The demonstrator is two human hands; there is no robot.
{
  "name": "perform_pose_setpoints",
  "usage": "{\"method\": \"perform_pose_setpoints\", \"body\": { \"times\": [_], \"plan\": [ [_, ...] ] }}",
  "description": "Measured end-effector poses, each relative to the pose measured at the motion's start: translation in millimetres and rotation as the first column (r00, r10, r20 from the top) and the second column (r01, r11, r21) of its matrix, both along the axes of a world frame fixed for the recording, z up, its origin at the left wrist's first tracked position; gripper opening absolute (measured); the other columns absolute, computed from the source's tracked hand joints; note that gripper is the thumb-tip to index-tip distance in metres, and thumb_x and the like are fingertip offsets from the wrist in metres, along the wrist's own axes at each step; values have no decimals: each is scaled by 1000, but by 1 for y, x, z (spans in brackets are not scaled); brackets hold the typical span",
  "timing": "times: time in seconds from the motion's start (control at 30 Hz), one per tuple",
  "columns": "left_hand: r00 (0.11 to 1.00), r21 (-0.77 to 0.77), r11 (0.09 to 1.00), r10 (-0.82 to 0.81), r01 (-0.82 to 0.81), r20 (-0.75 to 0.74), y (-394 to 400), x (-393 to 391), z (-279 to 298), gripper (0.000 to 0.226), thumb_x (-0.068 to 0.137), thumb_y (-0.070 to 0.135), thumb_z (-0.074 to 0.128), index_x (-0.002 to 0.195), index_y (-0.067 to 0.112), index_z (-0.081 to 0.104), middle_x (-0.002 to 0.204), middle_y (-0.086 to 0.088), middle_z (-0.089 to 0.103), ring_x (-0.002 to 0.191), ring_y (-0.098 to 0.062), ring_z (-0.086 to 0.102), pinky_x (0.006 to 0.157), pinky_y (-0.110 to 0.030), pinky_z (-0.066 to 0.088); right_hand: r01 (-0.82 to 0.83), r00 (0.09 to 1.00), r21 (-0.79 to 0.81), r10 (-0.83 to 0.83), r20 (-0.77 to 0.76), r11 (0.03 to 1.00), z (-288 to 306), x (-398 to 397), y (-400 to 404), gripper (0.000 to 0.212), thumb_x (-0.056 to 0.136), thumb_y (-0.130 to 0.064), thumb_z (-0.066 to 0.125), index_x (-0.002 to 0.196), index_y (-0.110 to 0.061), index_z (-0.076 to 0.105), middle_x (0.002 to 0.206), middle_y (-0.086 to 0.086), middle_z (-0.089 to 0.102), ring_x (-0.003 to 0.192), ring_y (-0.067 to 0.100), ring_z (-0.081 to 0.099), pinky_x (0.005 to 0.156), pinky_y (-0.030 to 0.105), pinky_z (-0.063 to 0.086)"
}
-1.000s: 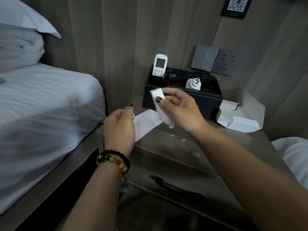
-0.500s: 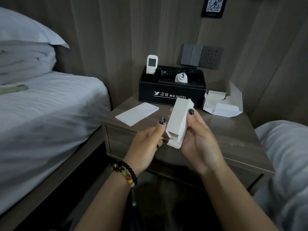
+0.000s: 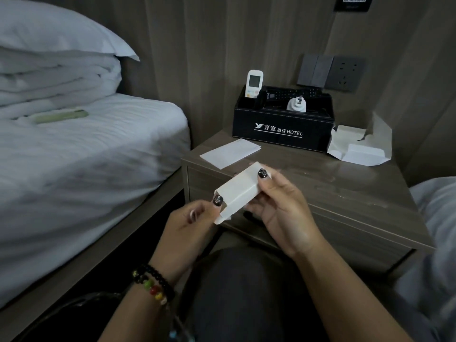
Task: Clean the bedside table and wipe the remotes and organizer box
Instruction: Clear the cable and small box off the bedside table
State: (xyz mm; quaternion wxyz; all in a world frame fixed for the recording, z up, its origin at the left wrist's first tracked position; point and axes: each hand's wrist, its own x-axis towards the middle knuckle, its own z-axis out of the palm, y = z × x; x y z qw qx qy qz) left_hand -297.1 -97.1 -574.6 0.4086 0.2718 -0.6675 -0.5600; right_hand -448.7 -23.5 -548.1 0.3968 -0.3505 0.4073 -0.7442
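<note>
hands [image 3: 281,208] and [image 3: 190,223] now hold a small white carton [image 3: 240,190] over the lap, lifted off the desk [image 3: 333,188] moments ago, fingers pinching both ends, while remotes stay in the organizer box [image 3: 281,129], unwiped, and papers await clearing.

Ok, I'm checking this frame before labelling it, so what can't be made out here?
All in the head view:
- Small white box: contents hidden by its own walls and both hands.
- Black remote: buttons too small to read.
- Organizer box: compartment floors hidden by its front wall.
- QR sign: cut off by the top edge.
- Green object on the bed: too blurred to identify.
</note>
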Motion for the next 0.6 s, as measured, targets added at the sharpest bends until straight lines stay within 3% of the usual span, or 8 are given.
{"method": "perform_pose_setpoints", "body": {
  "times": [0.07, 0.13, 0.2, 0.27, 0.37, 0.47, 0.53, 0.6],
  "plan": [
    [999, 4, 999, 35, -35, 22, -6, 17, -8, 42, 93, 33, 57, 54, 17, 60, 47, 13, 39, 47, 0, 32, 45, -12, 27, -19, 1000, 81, 20, -5, 997, -7, 12, -11, 21, 93, -18, 56, 110, -12, 66, 99, 4, 73, 91, 16, 69, 75, 30, 58],
    [999, 79, 996, 37, -39, 30, -11, 33, -18, 50, 87, 54, 56, 74, 7, 68, 56, 9, 55, 54, -8, 48, 54, -15, 38, -43, 999, 194, 48, -22, 980, -19, 28, -25, 19, 98, -13, 51, 111, -11, 65, 100, 6, 73, 90, 16, 70, 74, 29, 57],
    [995, 177, 980, 89, -94, 40, -18, 50, -34, 50, 85, 58, 49, 91, 14, 72, 83, -8, 72, 79, -21, 65, 76, -32, 50, -70, 991, 323, 102, -84, 944, -31, 47, -40, 19, 99, -14, 52, 112, -16, 65, 104, 7, 71, 91, 15, 67, 76, 30, 56],
    [988, 215, 964, 147, -155, 53, -24, 70, -50, 52, 89, 59, 51, 90, 10, 67, 85, -21, 64, 81, -30, 59, 76, -44, 46, -88, 973, 416, 168, -160, 905, -41, 65, -53, 16, 98, -14, 55, 108, -23, 65, 102, 2, 70, 89, 10, 65, 79, 29, 57],
    [968, 184, 952, 230, -245, 99, -29, 101, -71, 60, 88, 55, 50, 93, -5, 55, 80, -22, 53, 79, -26, 51, 71, -41, 40, -127, 938, 479, 262, -227, 869, -55, 91, -69, 19, 96, -12, 58, 113, -21, 62, 101, -5, 68, 88, 3, 63, 78, 22, 54],
    [931, 162, 925, 312, -343, 189, -33, 137, -97, 45, 98, 37, 46, 93, -7, 57, 89, -29, 58, 74, -30, 58, 67, -35, 48, -138, 900, 570, 343, -270, 810, -80, 118, -81, 27, 94, -13, 63, 120, -10, 62, 101, 0, 68, 80, 2, 62, 65, 9, 49],
    [892, 138, 908, 346, -397, 291, -34, 165, -115, 41, 99, 34, 44, 88, -2, 59, 83, -23, 61, 71, -27, 60, 66, -34, 49, -82, 866, 646, 375, -330, 759, -104, 136, -89, 31, 92, -16, 65, 121, -5, 63, 102, 4, 69, 81, 8, 65, 67, 13, 49],
    [825, 105, 878, 391, -468, 409, -32, 193, -134, 37, 100, 32, 43, 78, 6, 56, 73, -14, 57, 65, -15, 56, 61, -27, 44, -47, 813, 710, 440, -381, 703, -125, 152, -93, 32, 92, -20, 64, 122, -9, 64, 110, 6, 70, 95, 18, 68, 80, 25, 52]
  ]
}}
